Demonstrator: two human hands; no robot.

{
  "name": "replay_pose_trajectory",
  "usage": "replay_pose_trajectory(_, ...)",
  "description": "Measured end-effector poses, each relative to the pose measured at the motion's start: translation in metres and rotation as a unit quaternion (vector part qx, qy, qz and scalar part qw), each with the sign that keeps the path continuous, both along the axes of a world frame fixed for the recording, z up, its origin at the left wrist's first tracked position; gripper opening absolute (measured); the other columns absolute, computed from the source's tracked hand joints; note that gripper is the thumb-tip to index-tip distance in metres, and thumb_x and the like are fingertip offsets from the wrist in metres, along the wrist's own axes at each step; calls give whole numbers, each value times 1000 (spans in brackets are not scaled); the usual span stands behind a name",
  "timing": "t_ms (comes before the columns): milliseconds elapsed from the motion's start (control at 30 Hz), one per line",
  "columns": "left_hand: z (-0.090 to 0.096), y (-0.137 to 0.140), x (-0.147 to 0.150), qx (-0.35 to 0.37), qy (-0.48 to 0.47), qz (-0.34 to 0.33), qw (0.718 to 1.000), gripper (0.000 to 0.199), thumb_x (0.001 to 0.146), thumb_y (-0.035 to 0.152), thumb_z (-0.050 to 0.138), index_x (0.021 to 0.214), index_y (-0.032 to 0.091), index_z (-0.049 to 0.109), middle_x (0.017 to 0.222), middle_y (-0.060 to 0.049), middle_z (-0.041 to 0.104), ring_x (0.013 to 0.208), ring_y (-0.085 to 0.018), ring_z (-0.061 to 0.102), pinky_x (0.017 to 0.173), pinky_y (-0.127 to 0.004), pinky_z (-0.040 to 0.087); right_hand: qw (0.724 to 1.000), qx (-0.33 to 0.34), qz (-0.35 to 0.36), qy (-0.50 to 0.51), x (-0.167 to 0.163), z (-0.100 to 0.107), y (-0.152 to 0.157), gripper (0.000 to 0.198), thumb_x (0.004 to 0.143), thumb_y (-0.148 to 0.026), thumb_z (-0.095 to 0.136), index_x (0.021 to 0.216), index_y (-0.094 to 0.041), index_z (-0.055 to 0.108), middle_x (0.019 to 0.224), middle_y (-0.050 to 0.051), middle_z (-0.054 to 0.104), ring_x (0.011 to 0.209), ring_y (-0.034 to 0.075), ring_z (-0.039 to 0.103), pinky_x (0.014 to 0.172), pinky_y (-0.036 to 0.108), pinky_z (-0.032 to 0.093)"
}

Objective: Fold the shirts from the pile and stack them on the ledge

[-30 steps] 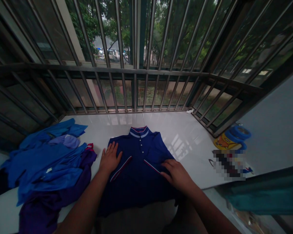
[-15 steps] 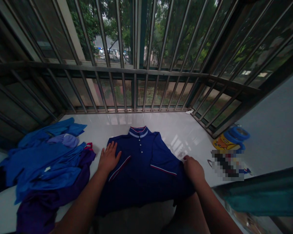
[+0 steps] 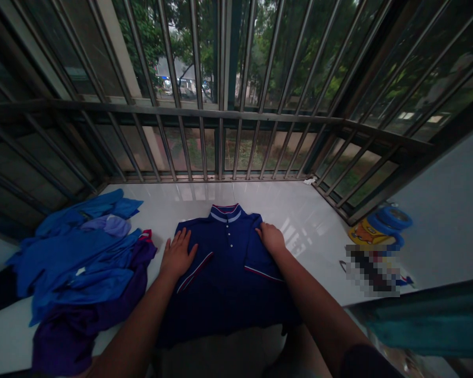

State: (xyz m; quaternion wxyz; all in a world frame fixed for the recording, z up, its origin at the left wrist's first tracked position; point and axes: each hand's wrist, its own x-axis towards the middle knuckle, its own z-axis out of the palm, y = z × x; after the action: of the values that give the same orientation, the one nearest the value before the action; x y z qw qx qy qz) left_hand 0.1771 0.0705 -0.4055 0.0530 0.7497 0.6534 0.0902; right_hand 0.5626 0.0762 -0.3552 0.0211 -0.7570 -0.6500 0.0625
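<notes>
A dark blue polo shirt lies front up on the white ledge, its collar towards the window. Its collar and sleeve hems carry white and red trim, and a short row of buttons runs below the collar. Both sleeves lie turned inward over the front. My left hand rests flat on the shirt's left shoulder and sleeve, fingers stretched out. At the right shoulder edge, my right hand has its fingers curled onto the cloth; the fingertips are partly hidden. The shirt's lower end reaches the ledge's near edge.
Blue clothes and a purple garment are heaped at the left. A yellow and blue container stands by the right wall, with a blurred-out item before it. Metal window bars close off the back; a teal cloth hangs at lower right.
My right hand has moved up and inward from the shirt's right side to its shoulder edge. The shirt's right side now lies further in. My left hand has stayed flat in place.
</notes>
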Motion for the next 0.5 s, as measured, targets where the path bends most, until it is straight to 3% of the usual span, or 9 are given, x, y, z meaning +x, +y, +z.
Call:
replay_pose_trajectory(133,1,0,0,-3,5,0,1000,71,111,53,37,171,15,42,180,-13,33,167,-33,32,136,-61,24,998,-7,-62,7,23,-4,11,41,118,-48,37,128,-19,63,121,15,77,113,24,73,91,32,50)
replay_pose_trajectory(300,1,-1,0,8,11,-7,1000,71,111,52,38,170,14,41,180,-14,34,167,-34,34,135,-63,25,985,0,-173,-15,50,-2,19,47,118,-38,24,132,-13,61,118,22,77,110,30,76,90,38,54)
replay_pose_trajectory(367,2,-1,1,6,14,-5,1000,70,111,52,38,170,14,41,180,-14,33,167,-33,33,136,-62,25,983,15,-182,-22,52,-3,22,47,117,-37,23,134,-12,60,124,24,74,115,31,74,93,39,54)
replay_pose_trajectory(500,4,-1,1,-11,15,2,1000,70,112,53,37,171,16,40,181,-12,31,168,-32,31,137,-60,23,987,41,-152,-23,44,-6,26,47,116,-51,34,134,-16,60,134,22,70,123,31,70,94,38,54)
